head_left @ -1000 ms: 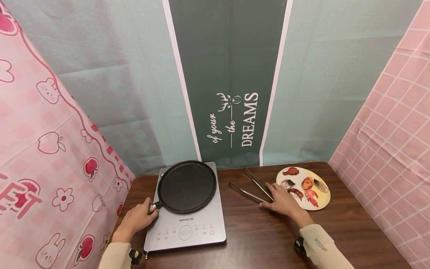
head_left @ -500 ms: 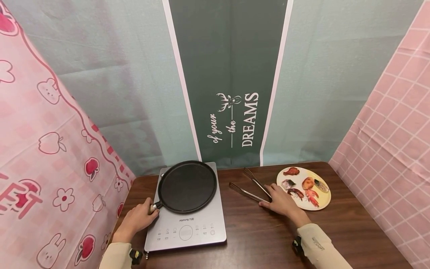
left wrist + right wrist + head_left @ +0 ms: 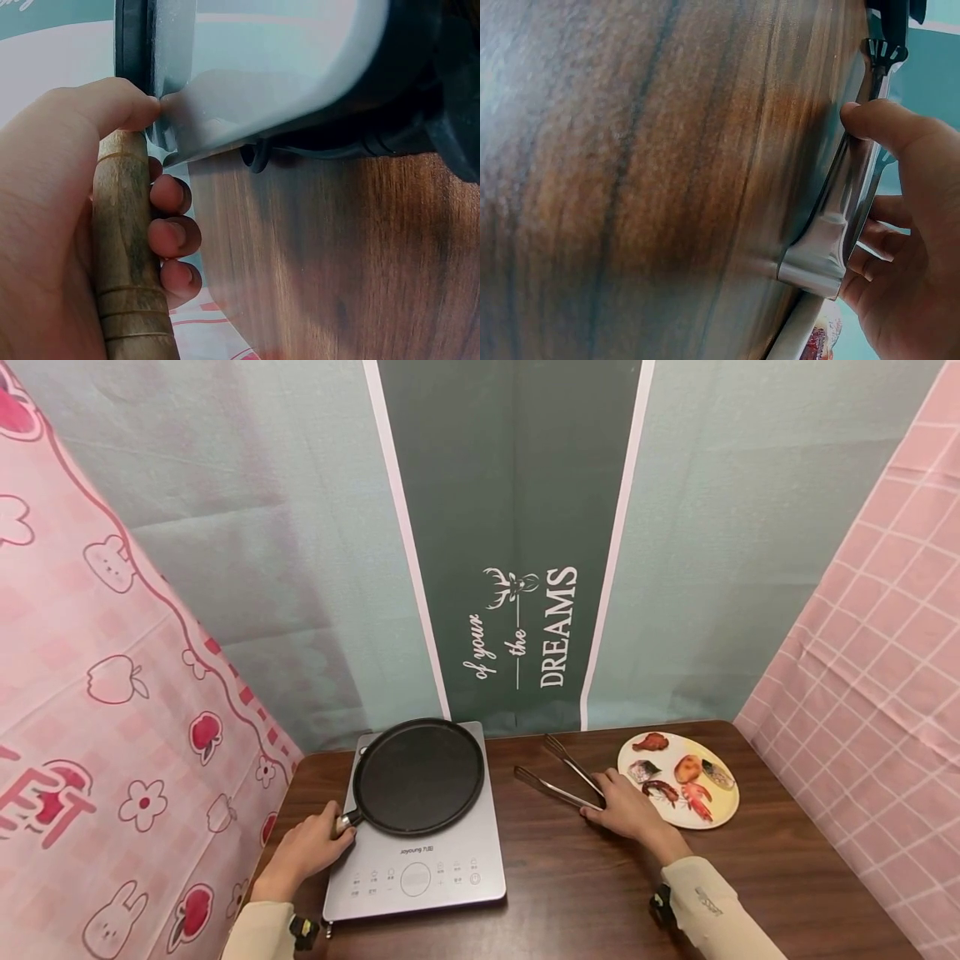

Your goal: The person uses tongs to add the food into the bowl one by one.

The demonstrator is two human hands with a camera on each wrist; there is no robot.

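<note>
One left hand (image 3: 306,845) gripping pan handle (image 3: 124,217), right hand (image 3: 628,808) holding tongs (image 3: 853,176), "Joyoung" cooktop (image 3: 463,847), backdrop (image 3: 517,485) reading "DREAMS"

Round black pan (image 3: 418,777) sat on rectangular silver cooktop (image 3: 480,852), left on brown wood-grain table (image 3: 555,877); V-shaped metal tongs (image 3: 851,180) were between cooktop and oval white-yellow plate (image 3: 723,802), right.

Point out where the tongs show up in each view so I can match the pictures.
Head view: tongs below and right of centre, held by the right hand.
Left wrist view: not in it.
Right wrist view: right of centre, between thumb and fingers.
Shared landmark: the brown wood-grain table, in all three.
</note>
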